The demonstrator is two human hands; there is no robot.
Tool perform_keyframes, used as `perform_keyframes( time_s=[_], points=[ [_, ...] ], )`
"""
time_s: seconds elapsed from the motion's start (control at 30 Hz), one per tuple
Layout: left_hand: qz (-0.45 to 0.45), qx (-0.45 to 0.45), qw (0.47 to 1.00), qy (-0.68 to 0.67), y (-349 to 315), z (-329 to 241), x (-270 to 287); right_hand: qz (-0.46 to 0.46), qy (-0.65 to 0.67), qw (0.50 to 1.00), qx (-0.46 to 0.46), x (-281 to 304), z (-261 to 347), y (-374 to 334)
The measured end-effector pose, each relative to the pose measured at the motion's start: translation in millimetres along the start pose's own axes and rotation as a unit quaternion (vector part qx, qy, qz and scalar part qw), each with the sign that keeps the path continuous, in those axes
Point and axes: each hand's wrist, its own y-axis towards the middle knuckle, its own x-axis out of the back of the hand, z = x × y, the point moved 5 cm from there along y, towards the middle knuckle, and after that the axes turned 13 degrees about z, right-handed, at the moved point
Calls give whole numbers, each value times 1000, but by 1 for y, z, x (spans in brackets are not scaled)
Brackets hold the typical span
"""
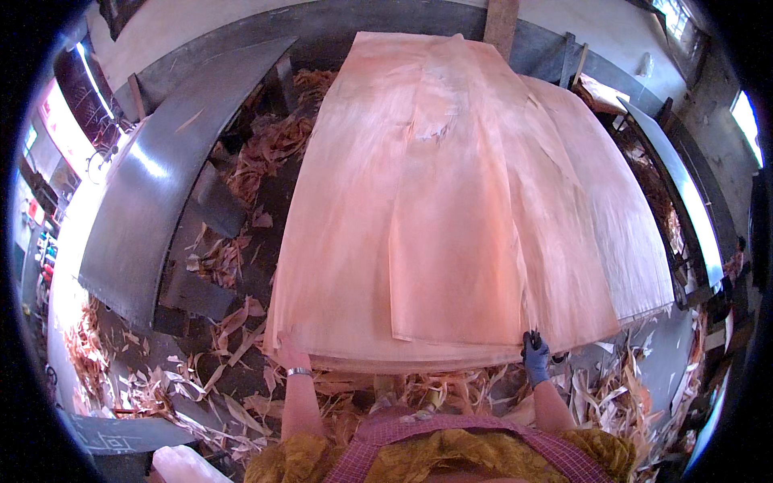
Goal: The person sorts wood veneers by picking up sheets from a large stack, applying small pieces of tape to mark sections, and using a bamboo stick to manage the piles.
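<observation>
Pinkish wood veneer sheets (475,201) lie stacked in front of me, broad and thin, their near edge just above my waist and their far end running up to the dark wall (322,24). My left hand (291,354) is at the stack's near left corner, bare, a bangle (299,372) on the wrist; most of the hand is tucked under the sheet edge, so I cannot tell whether the fingers are closed on it. My right hand (535,354), in a dark blue glove, is pinched shut on the near edge of the top sheet, toward the right. The two hands are well apart. What carries the stack is hidden beneath it. Torn veneer scraps (217,322) litter the floor to my left and below the stack edge, and more lie to the right. A long grey metal table (153,201) slants away on the left, with a similar one (684,201) on the right. Bright windows glare at both rims, washing out detail there.
</observation>
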Motion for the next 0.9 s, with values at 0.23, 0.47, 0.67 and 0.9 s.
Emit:
perform_keyframes(
  time_s=[0.23, 0.47, 0.67, 0.9],
  points=[
    [-46, -15, 999, 6, 4, 10, 26, -11, -61, 998, 33, 6, 7, 14],
    [-59, -35, 998, -15, 19, 23, 66, 4, -116, 992, 43, 16, -6, 14],
    [-61, -49, 996, 40, 7, 13, 61, 11, -128, 990, 56, 18, 6, 15],
    [-166, 76, 979, 94, -61, -9, -1, -17, -104, 983, 153, 29, -87, 31]
  ],
)
